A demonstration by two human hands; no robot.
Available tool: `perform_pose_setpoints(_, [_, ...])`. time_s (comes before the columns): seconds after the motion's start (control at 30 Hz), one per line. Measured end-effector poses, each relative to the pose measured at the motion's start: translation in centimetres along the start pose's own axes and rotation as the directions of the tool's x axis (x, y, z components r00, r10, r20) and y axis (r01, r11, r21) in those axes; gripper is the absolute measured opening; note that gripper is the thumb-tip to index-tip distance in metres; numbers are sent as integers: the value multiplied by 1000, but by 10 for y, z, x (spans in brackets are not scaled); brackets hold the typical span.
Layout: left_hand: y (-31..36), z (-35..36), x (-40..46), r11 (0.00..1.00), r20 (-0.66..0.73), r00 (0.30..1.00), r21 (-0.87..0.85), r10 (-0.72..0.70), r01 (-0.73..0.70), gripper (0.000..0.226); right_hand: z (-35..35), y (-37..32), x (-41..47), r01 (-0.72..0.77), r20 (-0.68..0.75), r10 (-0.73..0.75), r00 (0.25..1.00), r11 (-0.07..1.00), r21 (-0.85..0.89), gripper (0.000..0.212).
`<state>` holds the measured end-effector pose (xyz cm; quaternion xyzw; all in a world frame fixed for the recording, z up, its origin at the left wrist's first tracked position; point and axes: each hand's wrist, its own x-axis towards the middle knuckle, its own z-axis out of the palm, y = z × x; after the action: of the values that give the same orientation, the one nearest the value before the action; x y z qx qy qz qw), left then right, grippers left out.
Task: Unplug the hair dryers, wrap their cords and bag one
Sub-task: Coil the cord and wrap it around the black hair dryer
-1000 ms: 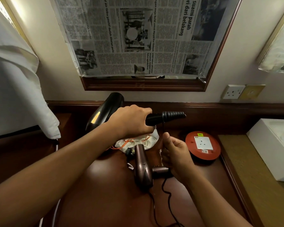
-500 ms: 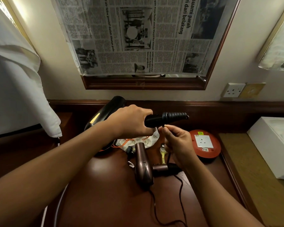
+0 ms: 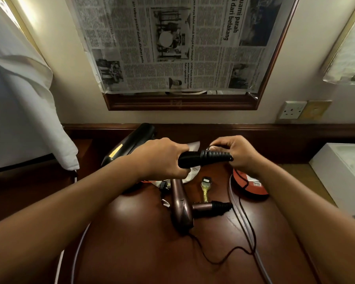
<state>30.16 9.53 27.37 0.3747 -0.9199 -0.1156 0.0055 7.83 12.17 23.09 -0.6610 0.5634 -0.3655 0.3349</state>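
Observation:
My left hand (image 3: 162,158) grips the handle of a black hair dryer (image 3: 131,142) held above the desk, barrel pointing back left. My right hand (image 3: 238,152) pinches its thin black cord (image 3: 245,218) just above the ribbed cord guard (image 3: 215,155) at the handle's end. The cord drops past my right wrist and trails over the desk. A bronze hair dryer (image 3: 181,210) lies flat on the desk below, handle pointing right. A white drawstring bag (image 3: 191,173) lies behind it, mostly hidden by my left hand.
A red round extension socket (image 3: 252,186) sits right of the dryers. A small gold brush (image 3: 205,188) lies between them. A wall socket (image 3: 292,109) is at the back right. A white box (image 3: 340,177) stands on the right ledge; a white cloth (image 3: 25,99) hangs left.
My right hand rose from the desk beside the bronze dryer to the end of the black dryer's handle, taking the cord up with it. The black dryer stays held.

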Motion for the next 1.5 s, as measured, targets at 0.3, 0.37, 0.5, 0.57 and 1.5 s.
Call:
perform_pose_setpoints(0.3, [7, 20, -1, 970, 15, 1000, 240, 25, -28, 29, -20, -14, 16, -6, 12, 13, 1000, 891, -455, 20])
perform_pose_setpoints(0.37, [7, 26, 2, 965, -16, 1000, 263, -4, 8, 31, -19, -15, 15, 39, 17, -35, 999, 870, -492, 11])
perform_pose_setpoints(0.5, [5, 37, 8, 976, 7, 997, 205, -79, 75, 33, -14, -16, 11, 208, 76, -203, 976, 773, -600, 14])
perform_pose_setpoints(0.57, [4, 43, 11, 977, 5, 996, 193, -92, 89, 32, -11, -14, 9, 260, 86, -271, 959, 717, -647, 17])
perform_pose_setpoints(1.5, [-1, 70, 41, 985, -1, 988, 83, -154, 154, 29, 76, 19, -84, -245, -105, 295, 950, 908, 340, 28])
